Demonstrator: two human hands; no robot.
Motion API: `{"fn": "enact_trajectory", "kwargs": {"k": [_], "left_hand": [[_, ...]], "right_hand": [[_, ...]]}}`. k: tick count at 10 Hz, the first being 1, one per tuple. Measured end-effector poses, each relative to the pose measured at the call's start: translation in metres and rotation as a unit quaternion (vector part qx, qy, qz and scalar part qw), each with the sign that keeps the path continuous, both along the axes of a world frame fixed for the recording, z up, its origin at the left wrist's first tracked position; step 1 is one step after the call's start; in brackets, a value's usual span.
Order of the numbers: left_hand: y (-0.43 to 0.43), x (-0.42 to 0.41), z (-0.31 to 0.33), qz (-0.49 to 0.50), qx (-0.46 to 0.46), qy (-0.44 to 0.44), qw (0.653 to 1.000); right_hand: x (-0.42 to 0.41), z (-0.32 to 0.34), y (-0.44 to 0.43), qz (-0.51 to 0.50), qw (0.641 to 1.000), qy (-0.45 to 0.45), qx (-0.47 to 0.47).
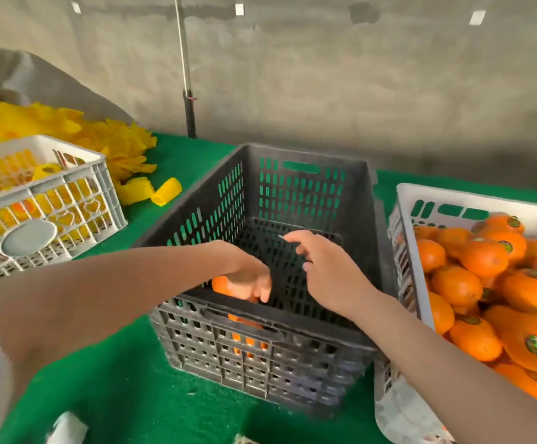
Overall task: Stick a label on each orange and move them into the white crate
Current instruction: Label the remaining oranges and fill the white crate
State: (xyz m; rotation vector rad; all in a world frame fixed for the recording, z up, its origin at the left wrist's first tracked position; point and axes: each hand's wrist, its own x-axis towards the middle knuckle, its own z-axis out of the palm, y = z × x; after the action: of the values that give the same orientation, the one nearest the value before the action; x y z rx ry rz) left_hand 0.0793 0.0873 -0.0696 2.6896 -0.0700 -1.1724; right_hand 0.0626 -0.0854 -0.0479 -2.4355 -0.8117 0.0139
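Note:
A black slatted crate (pixel 369 251) stands in the middle of the green table. My left hand (pixel 252 280) reaches down into its near left corner and closes on an orange (pixel 222 285); another orange (pixel 244 339) shows through the front wall below. My right hand (pixel 321 267) hovers over the crate's inside, fingers apart, with a thin pale sliver at its fingertips that I cannot identify. To the right, the white crate (pixel 421 200) holds several oranges (pixel 485 257), many with round labels on top.
A second white crate (pixel 68 190) with yellow foam nets stands at the left. A heap of yellow foam nets (pixel 100 136) lies behind it. A metal pole (pixel 185 75) rises at the table's back. White packets lie at the near edge.

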Motion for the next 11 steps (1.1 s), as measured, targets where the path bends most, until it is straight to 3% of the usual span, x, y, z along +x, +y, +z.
{"fn": "enact_trajectory", "kwargs": {"k": [1,2,3,4,5,6,7,8,9,11], "left_hand": [[-0.010,0.010,-0.028,0.045,0.024,0.044,0.998],[-0.010,0.010,-0.040,-0.070,0.064,0.023,0.995],[-0.013,0.017,-0.034,-0.004,0.017,0.054,0.998],[-0.015,0.011,-0.035,-0.044,0.011,0.033,0.998],[-0.016,0.006,-0.023,-0.046,0.006,-0.008,0.999],[-0.007,0.011,0.023,-0.060,-0.152,-0.061,0.985],[0.008,-0.003,0.066,0.017,-0.392,-0.137,0.910],[0.010,-0.029,0.081,0.077,-0.526,-0.153,0.833],[-0.009,-0.052,0.087,0.134,-0.623,-0.121,0.761],[-0.070,-0.086,0.091,0.190,-0.709,-0.067,0.676]], "right_hand": [[0.001,-0.002,0.000,-0.017,1.000,0.002,-0.019],[-0.001,-0.001,0.000,-0.014,1.000,0.001,-0.006],[0.000,0.001,-0.001,-0.015,1.000,-0.009,-0.008],[-0.002,0.003,-0.002,-0.028,0.999,-0.017,0.001],[-0.003,0.006,-0.002,-0.078,0.992,-0.062,0.079],[-0.004,0.015,-0.005,-0.131,0.963,-0.104,0.213],[-0.009,0.029,-0.017,-0.166,0.920,-0.054,0.352],[-0.023,0.045,-0.033,-0.149,0.876,0.071,0.452],[-0.043,0.059,-0.049,-0.095,0.865,0.121,0.477],[-0.085,0.076,-0.089,-0.041,0.905,0.074,0.417]]}}
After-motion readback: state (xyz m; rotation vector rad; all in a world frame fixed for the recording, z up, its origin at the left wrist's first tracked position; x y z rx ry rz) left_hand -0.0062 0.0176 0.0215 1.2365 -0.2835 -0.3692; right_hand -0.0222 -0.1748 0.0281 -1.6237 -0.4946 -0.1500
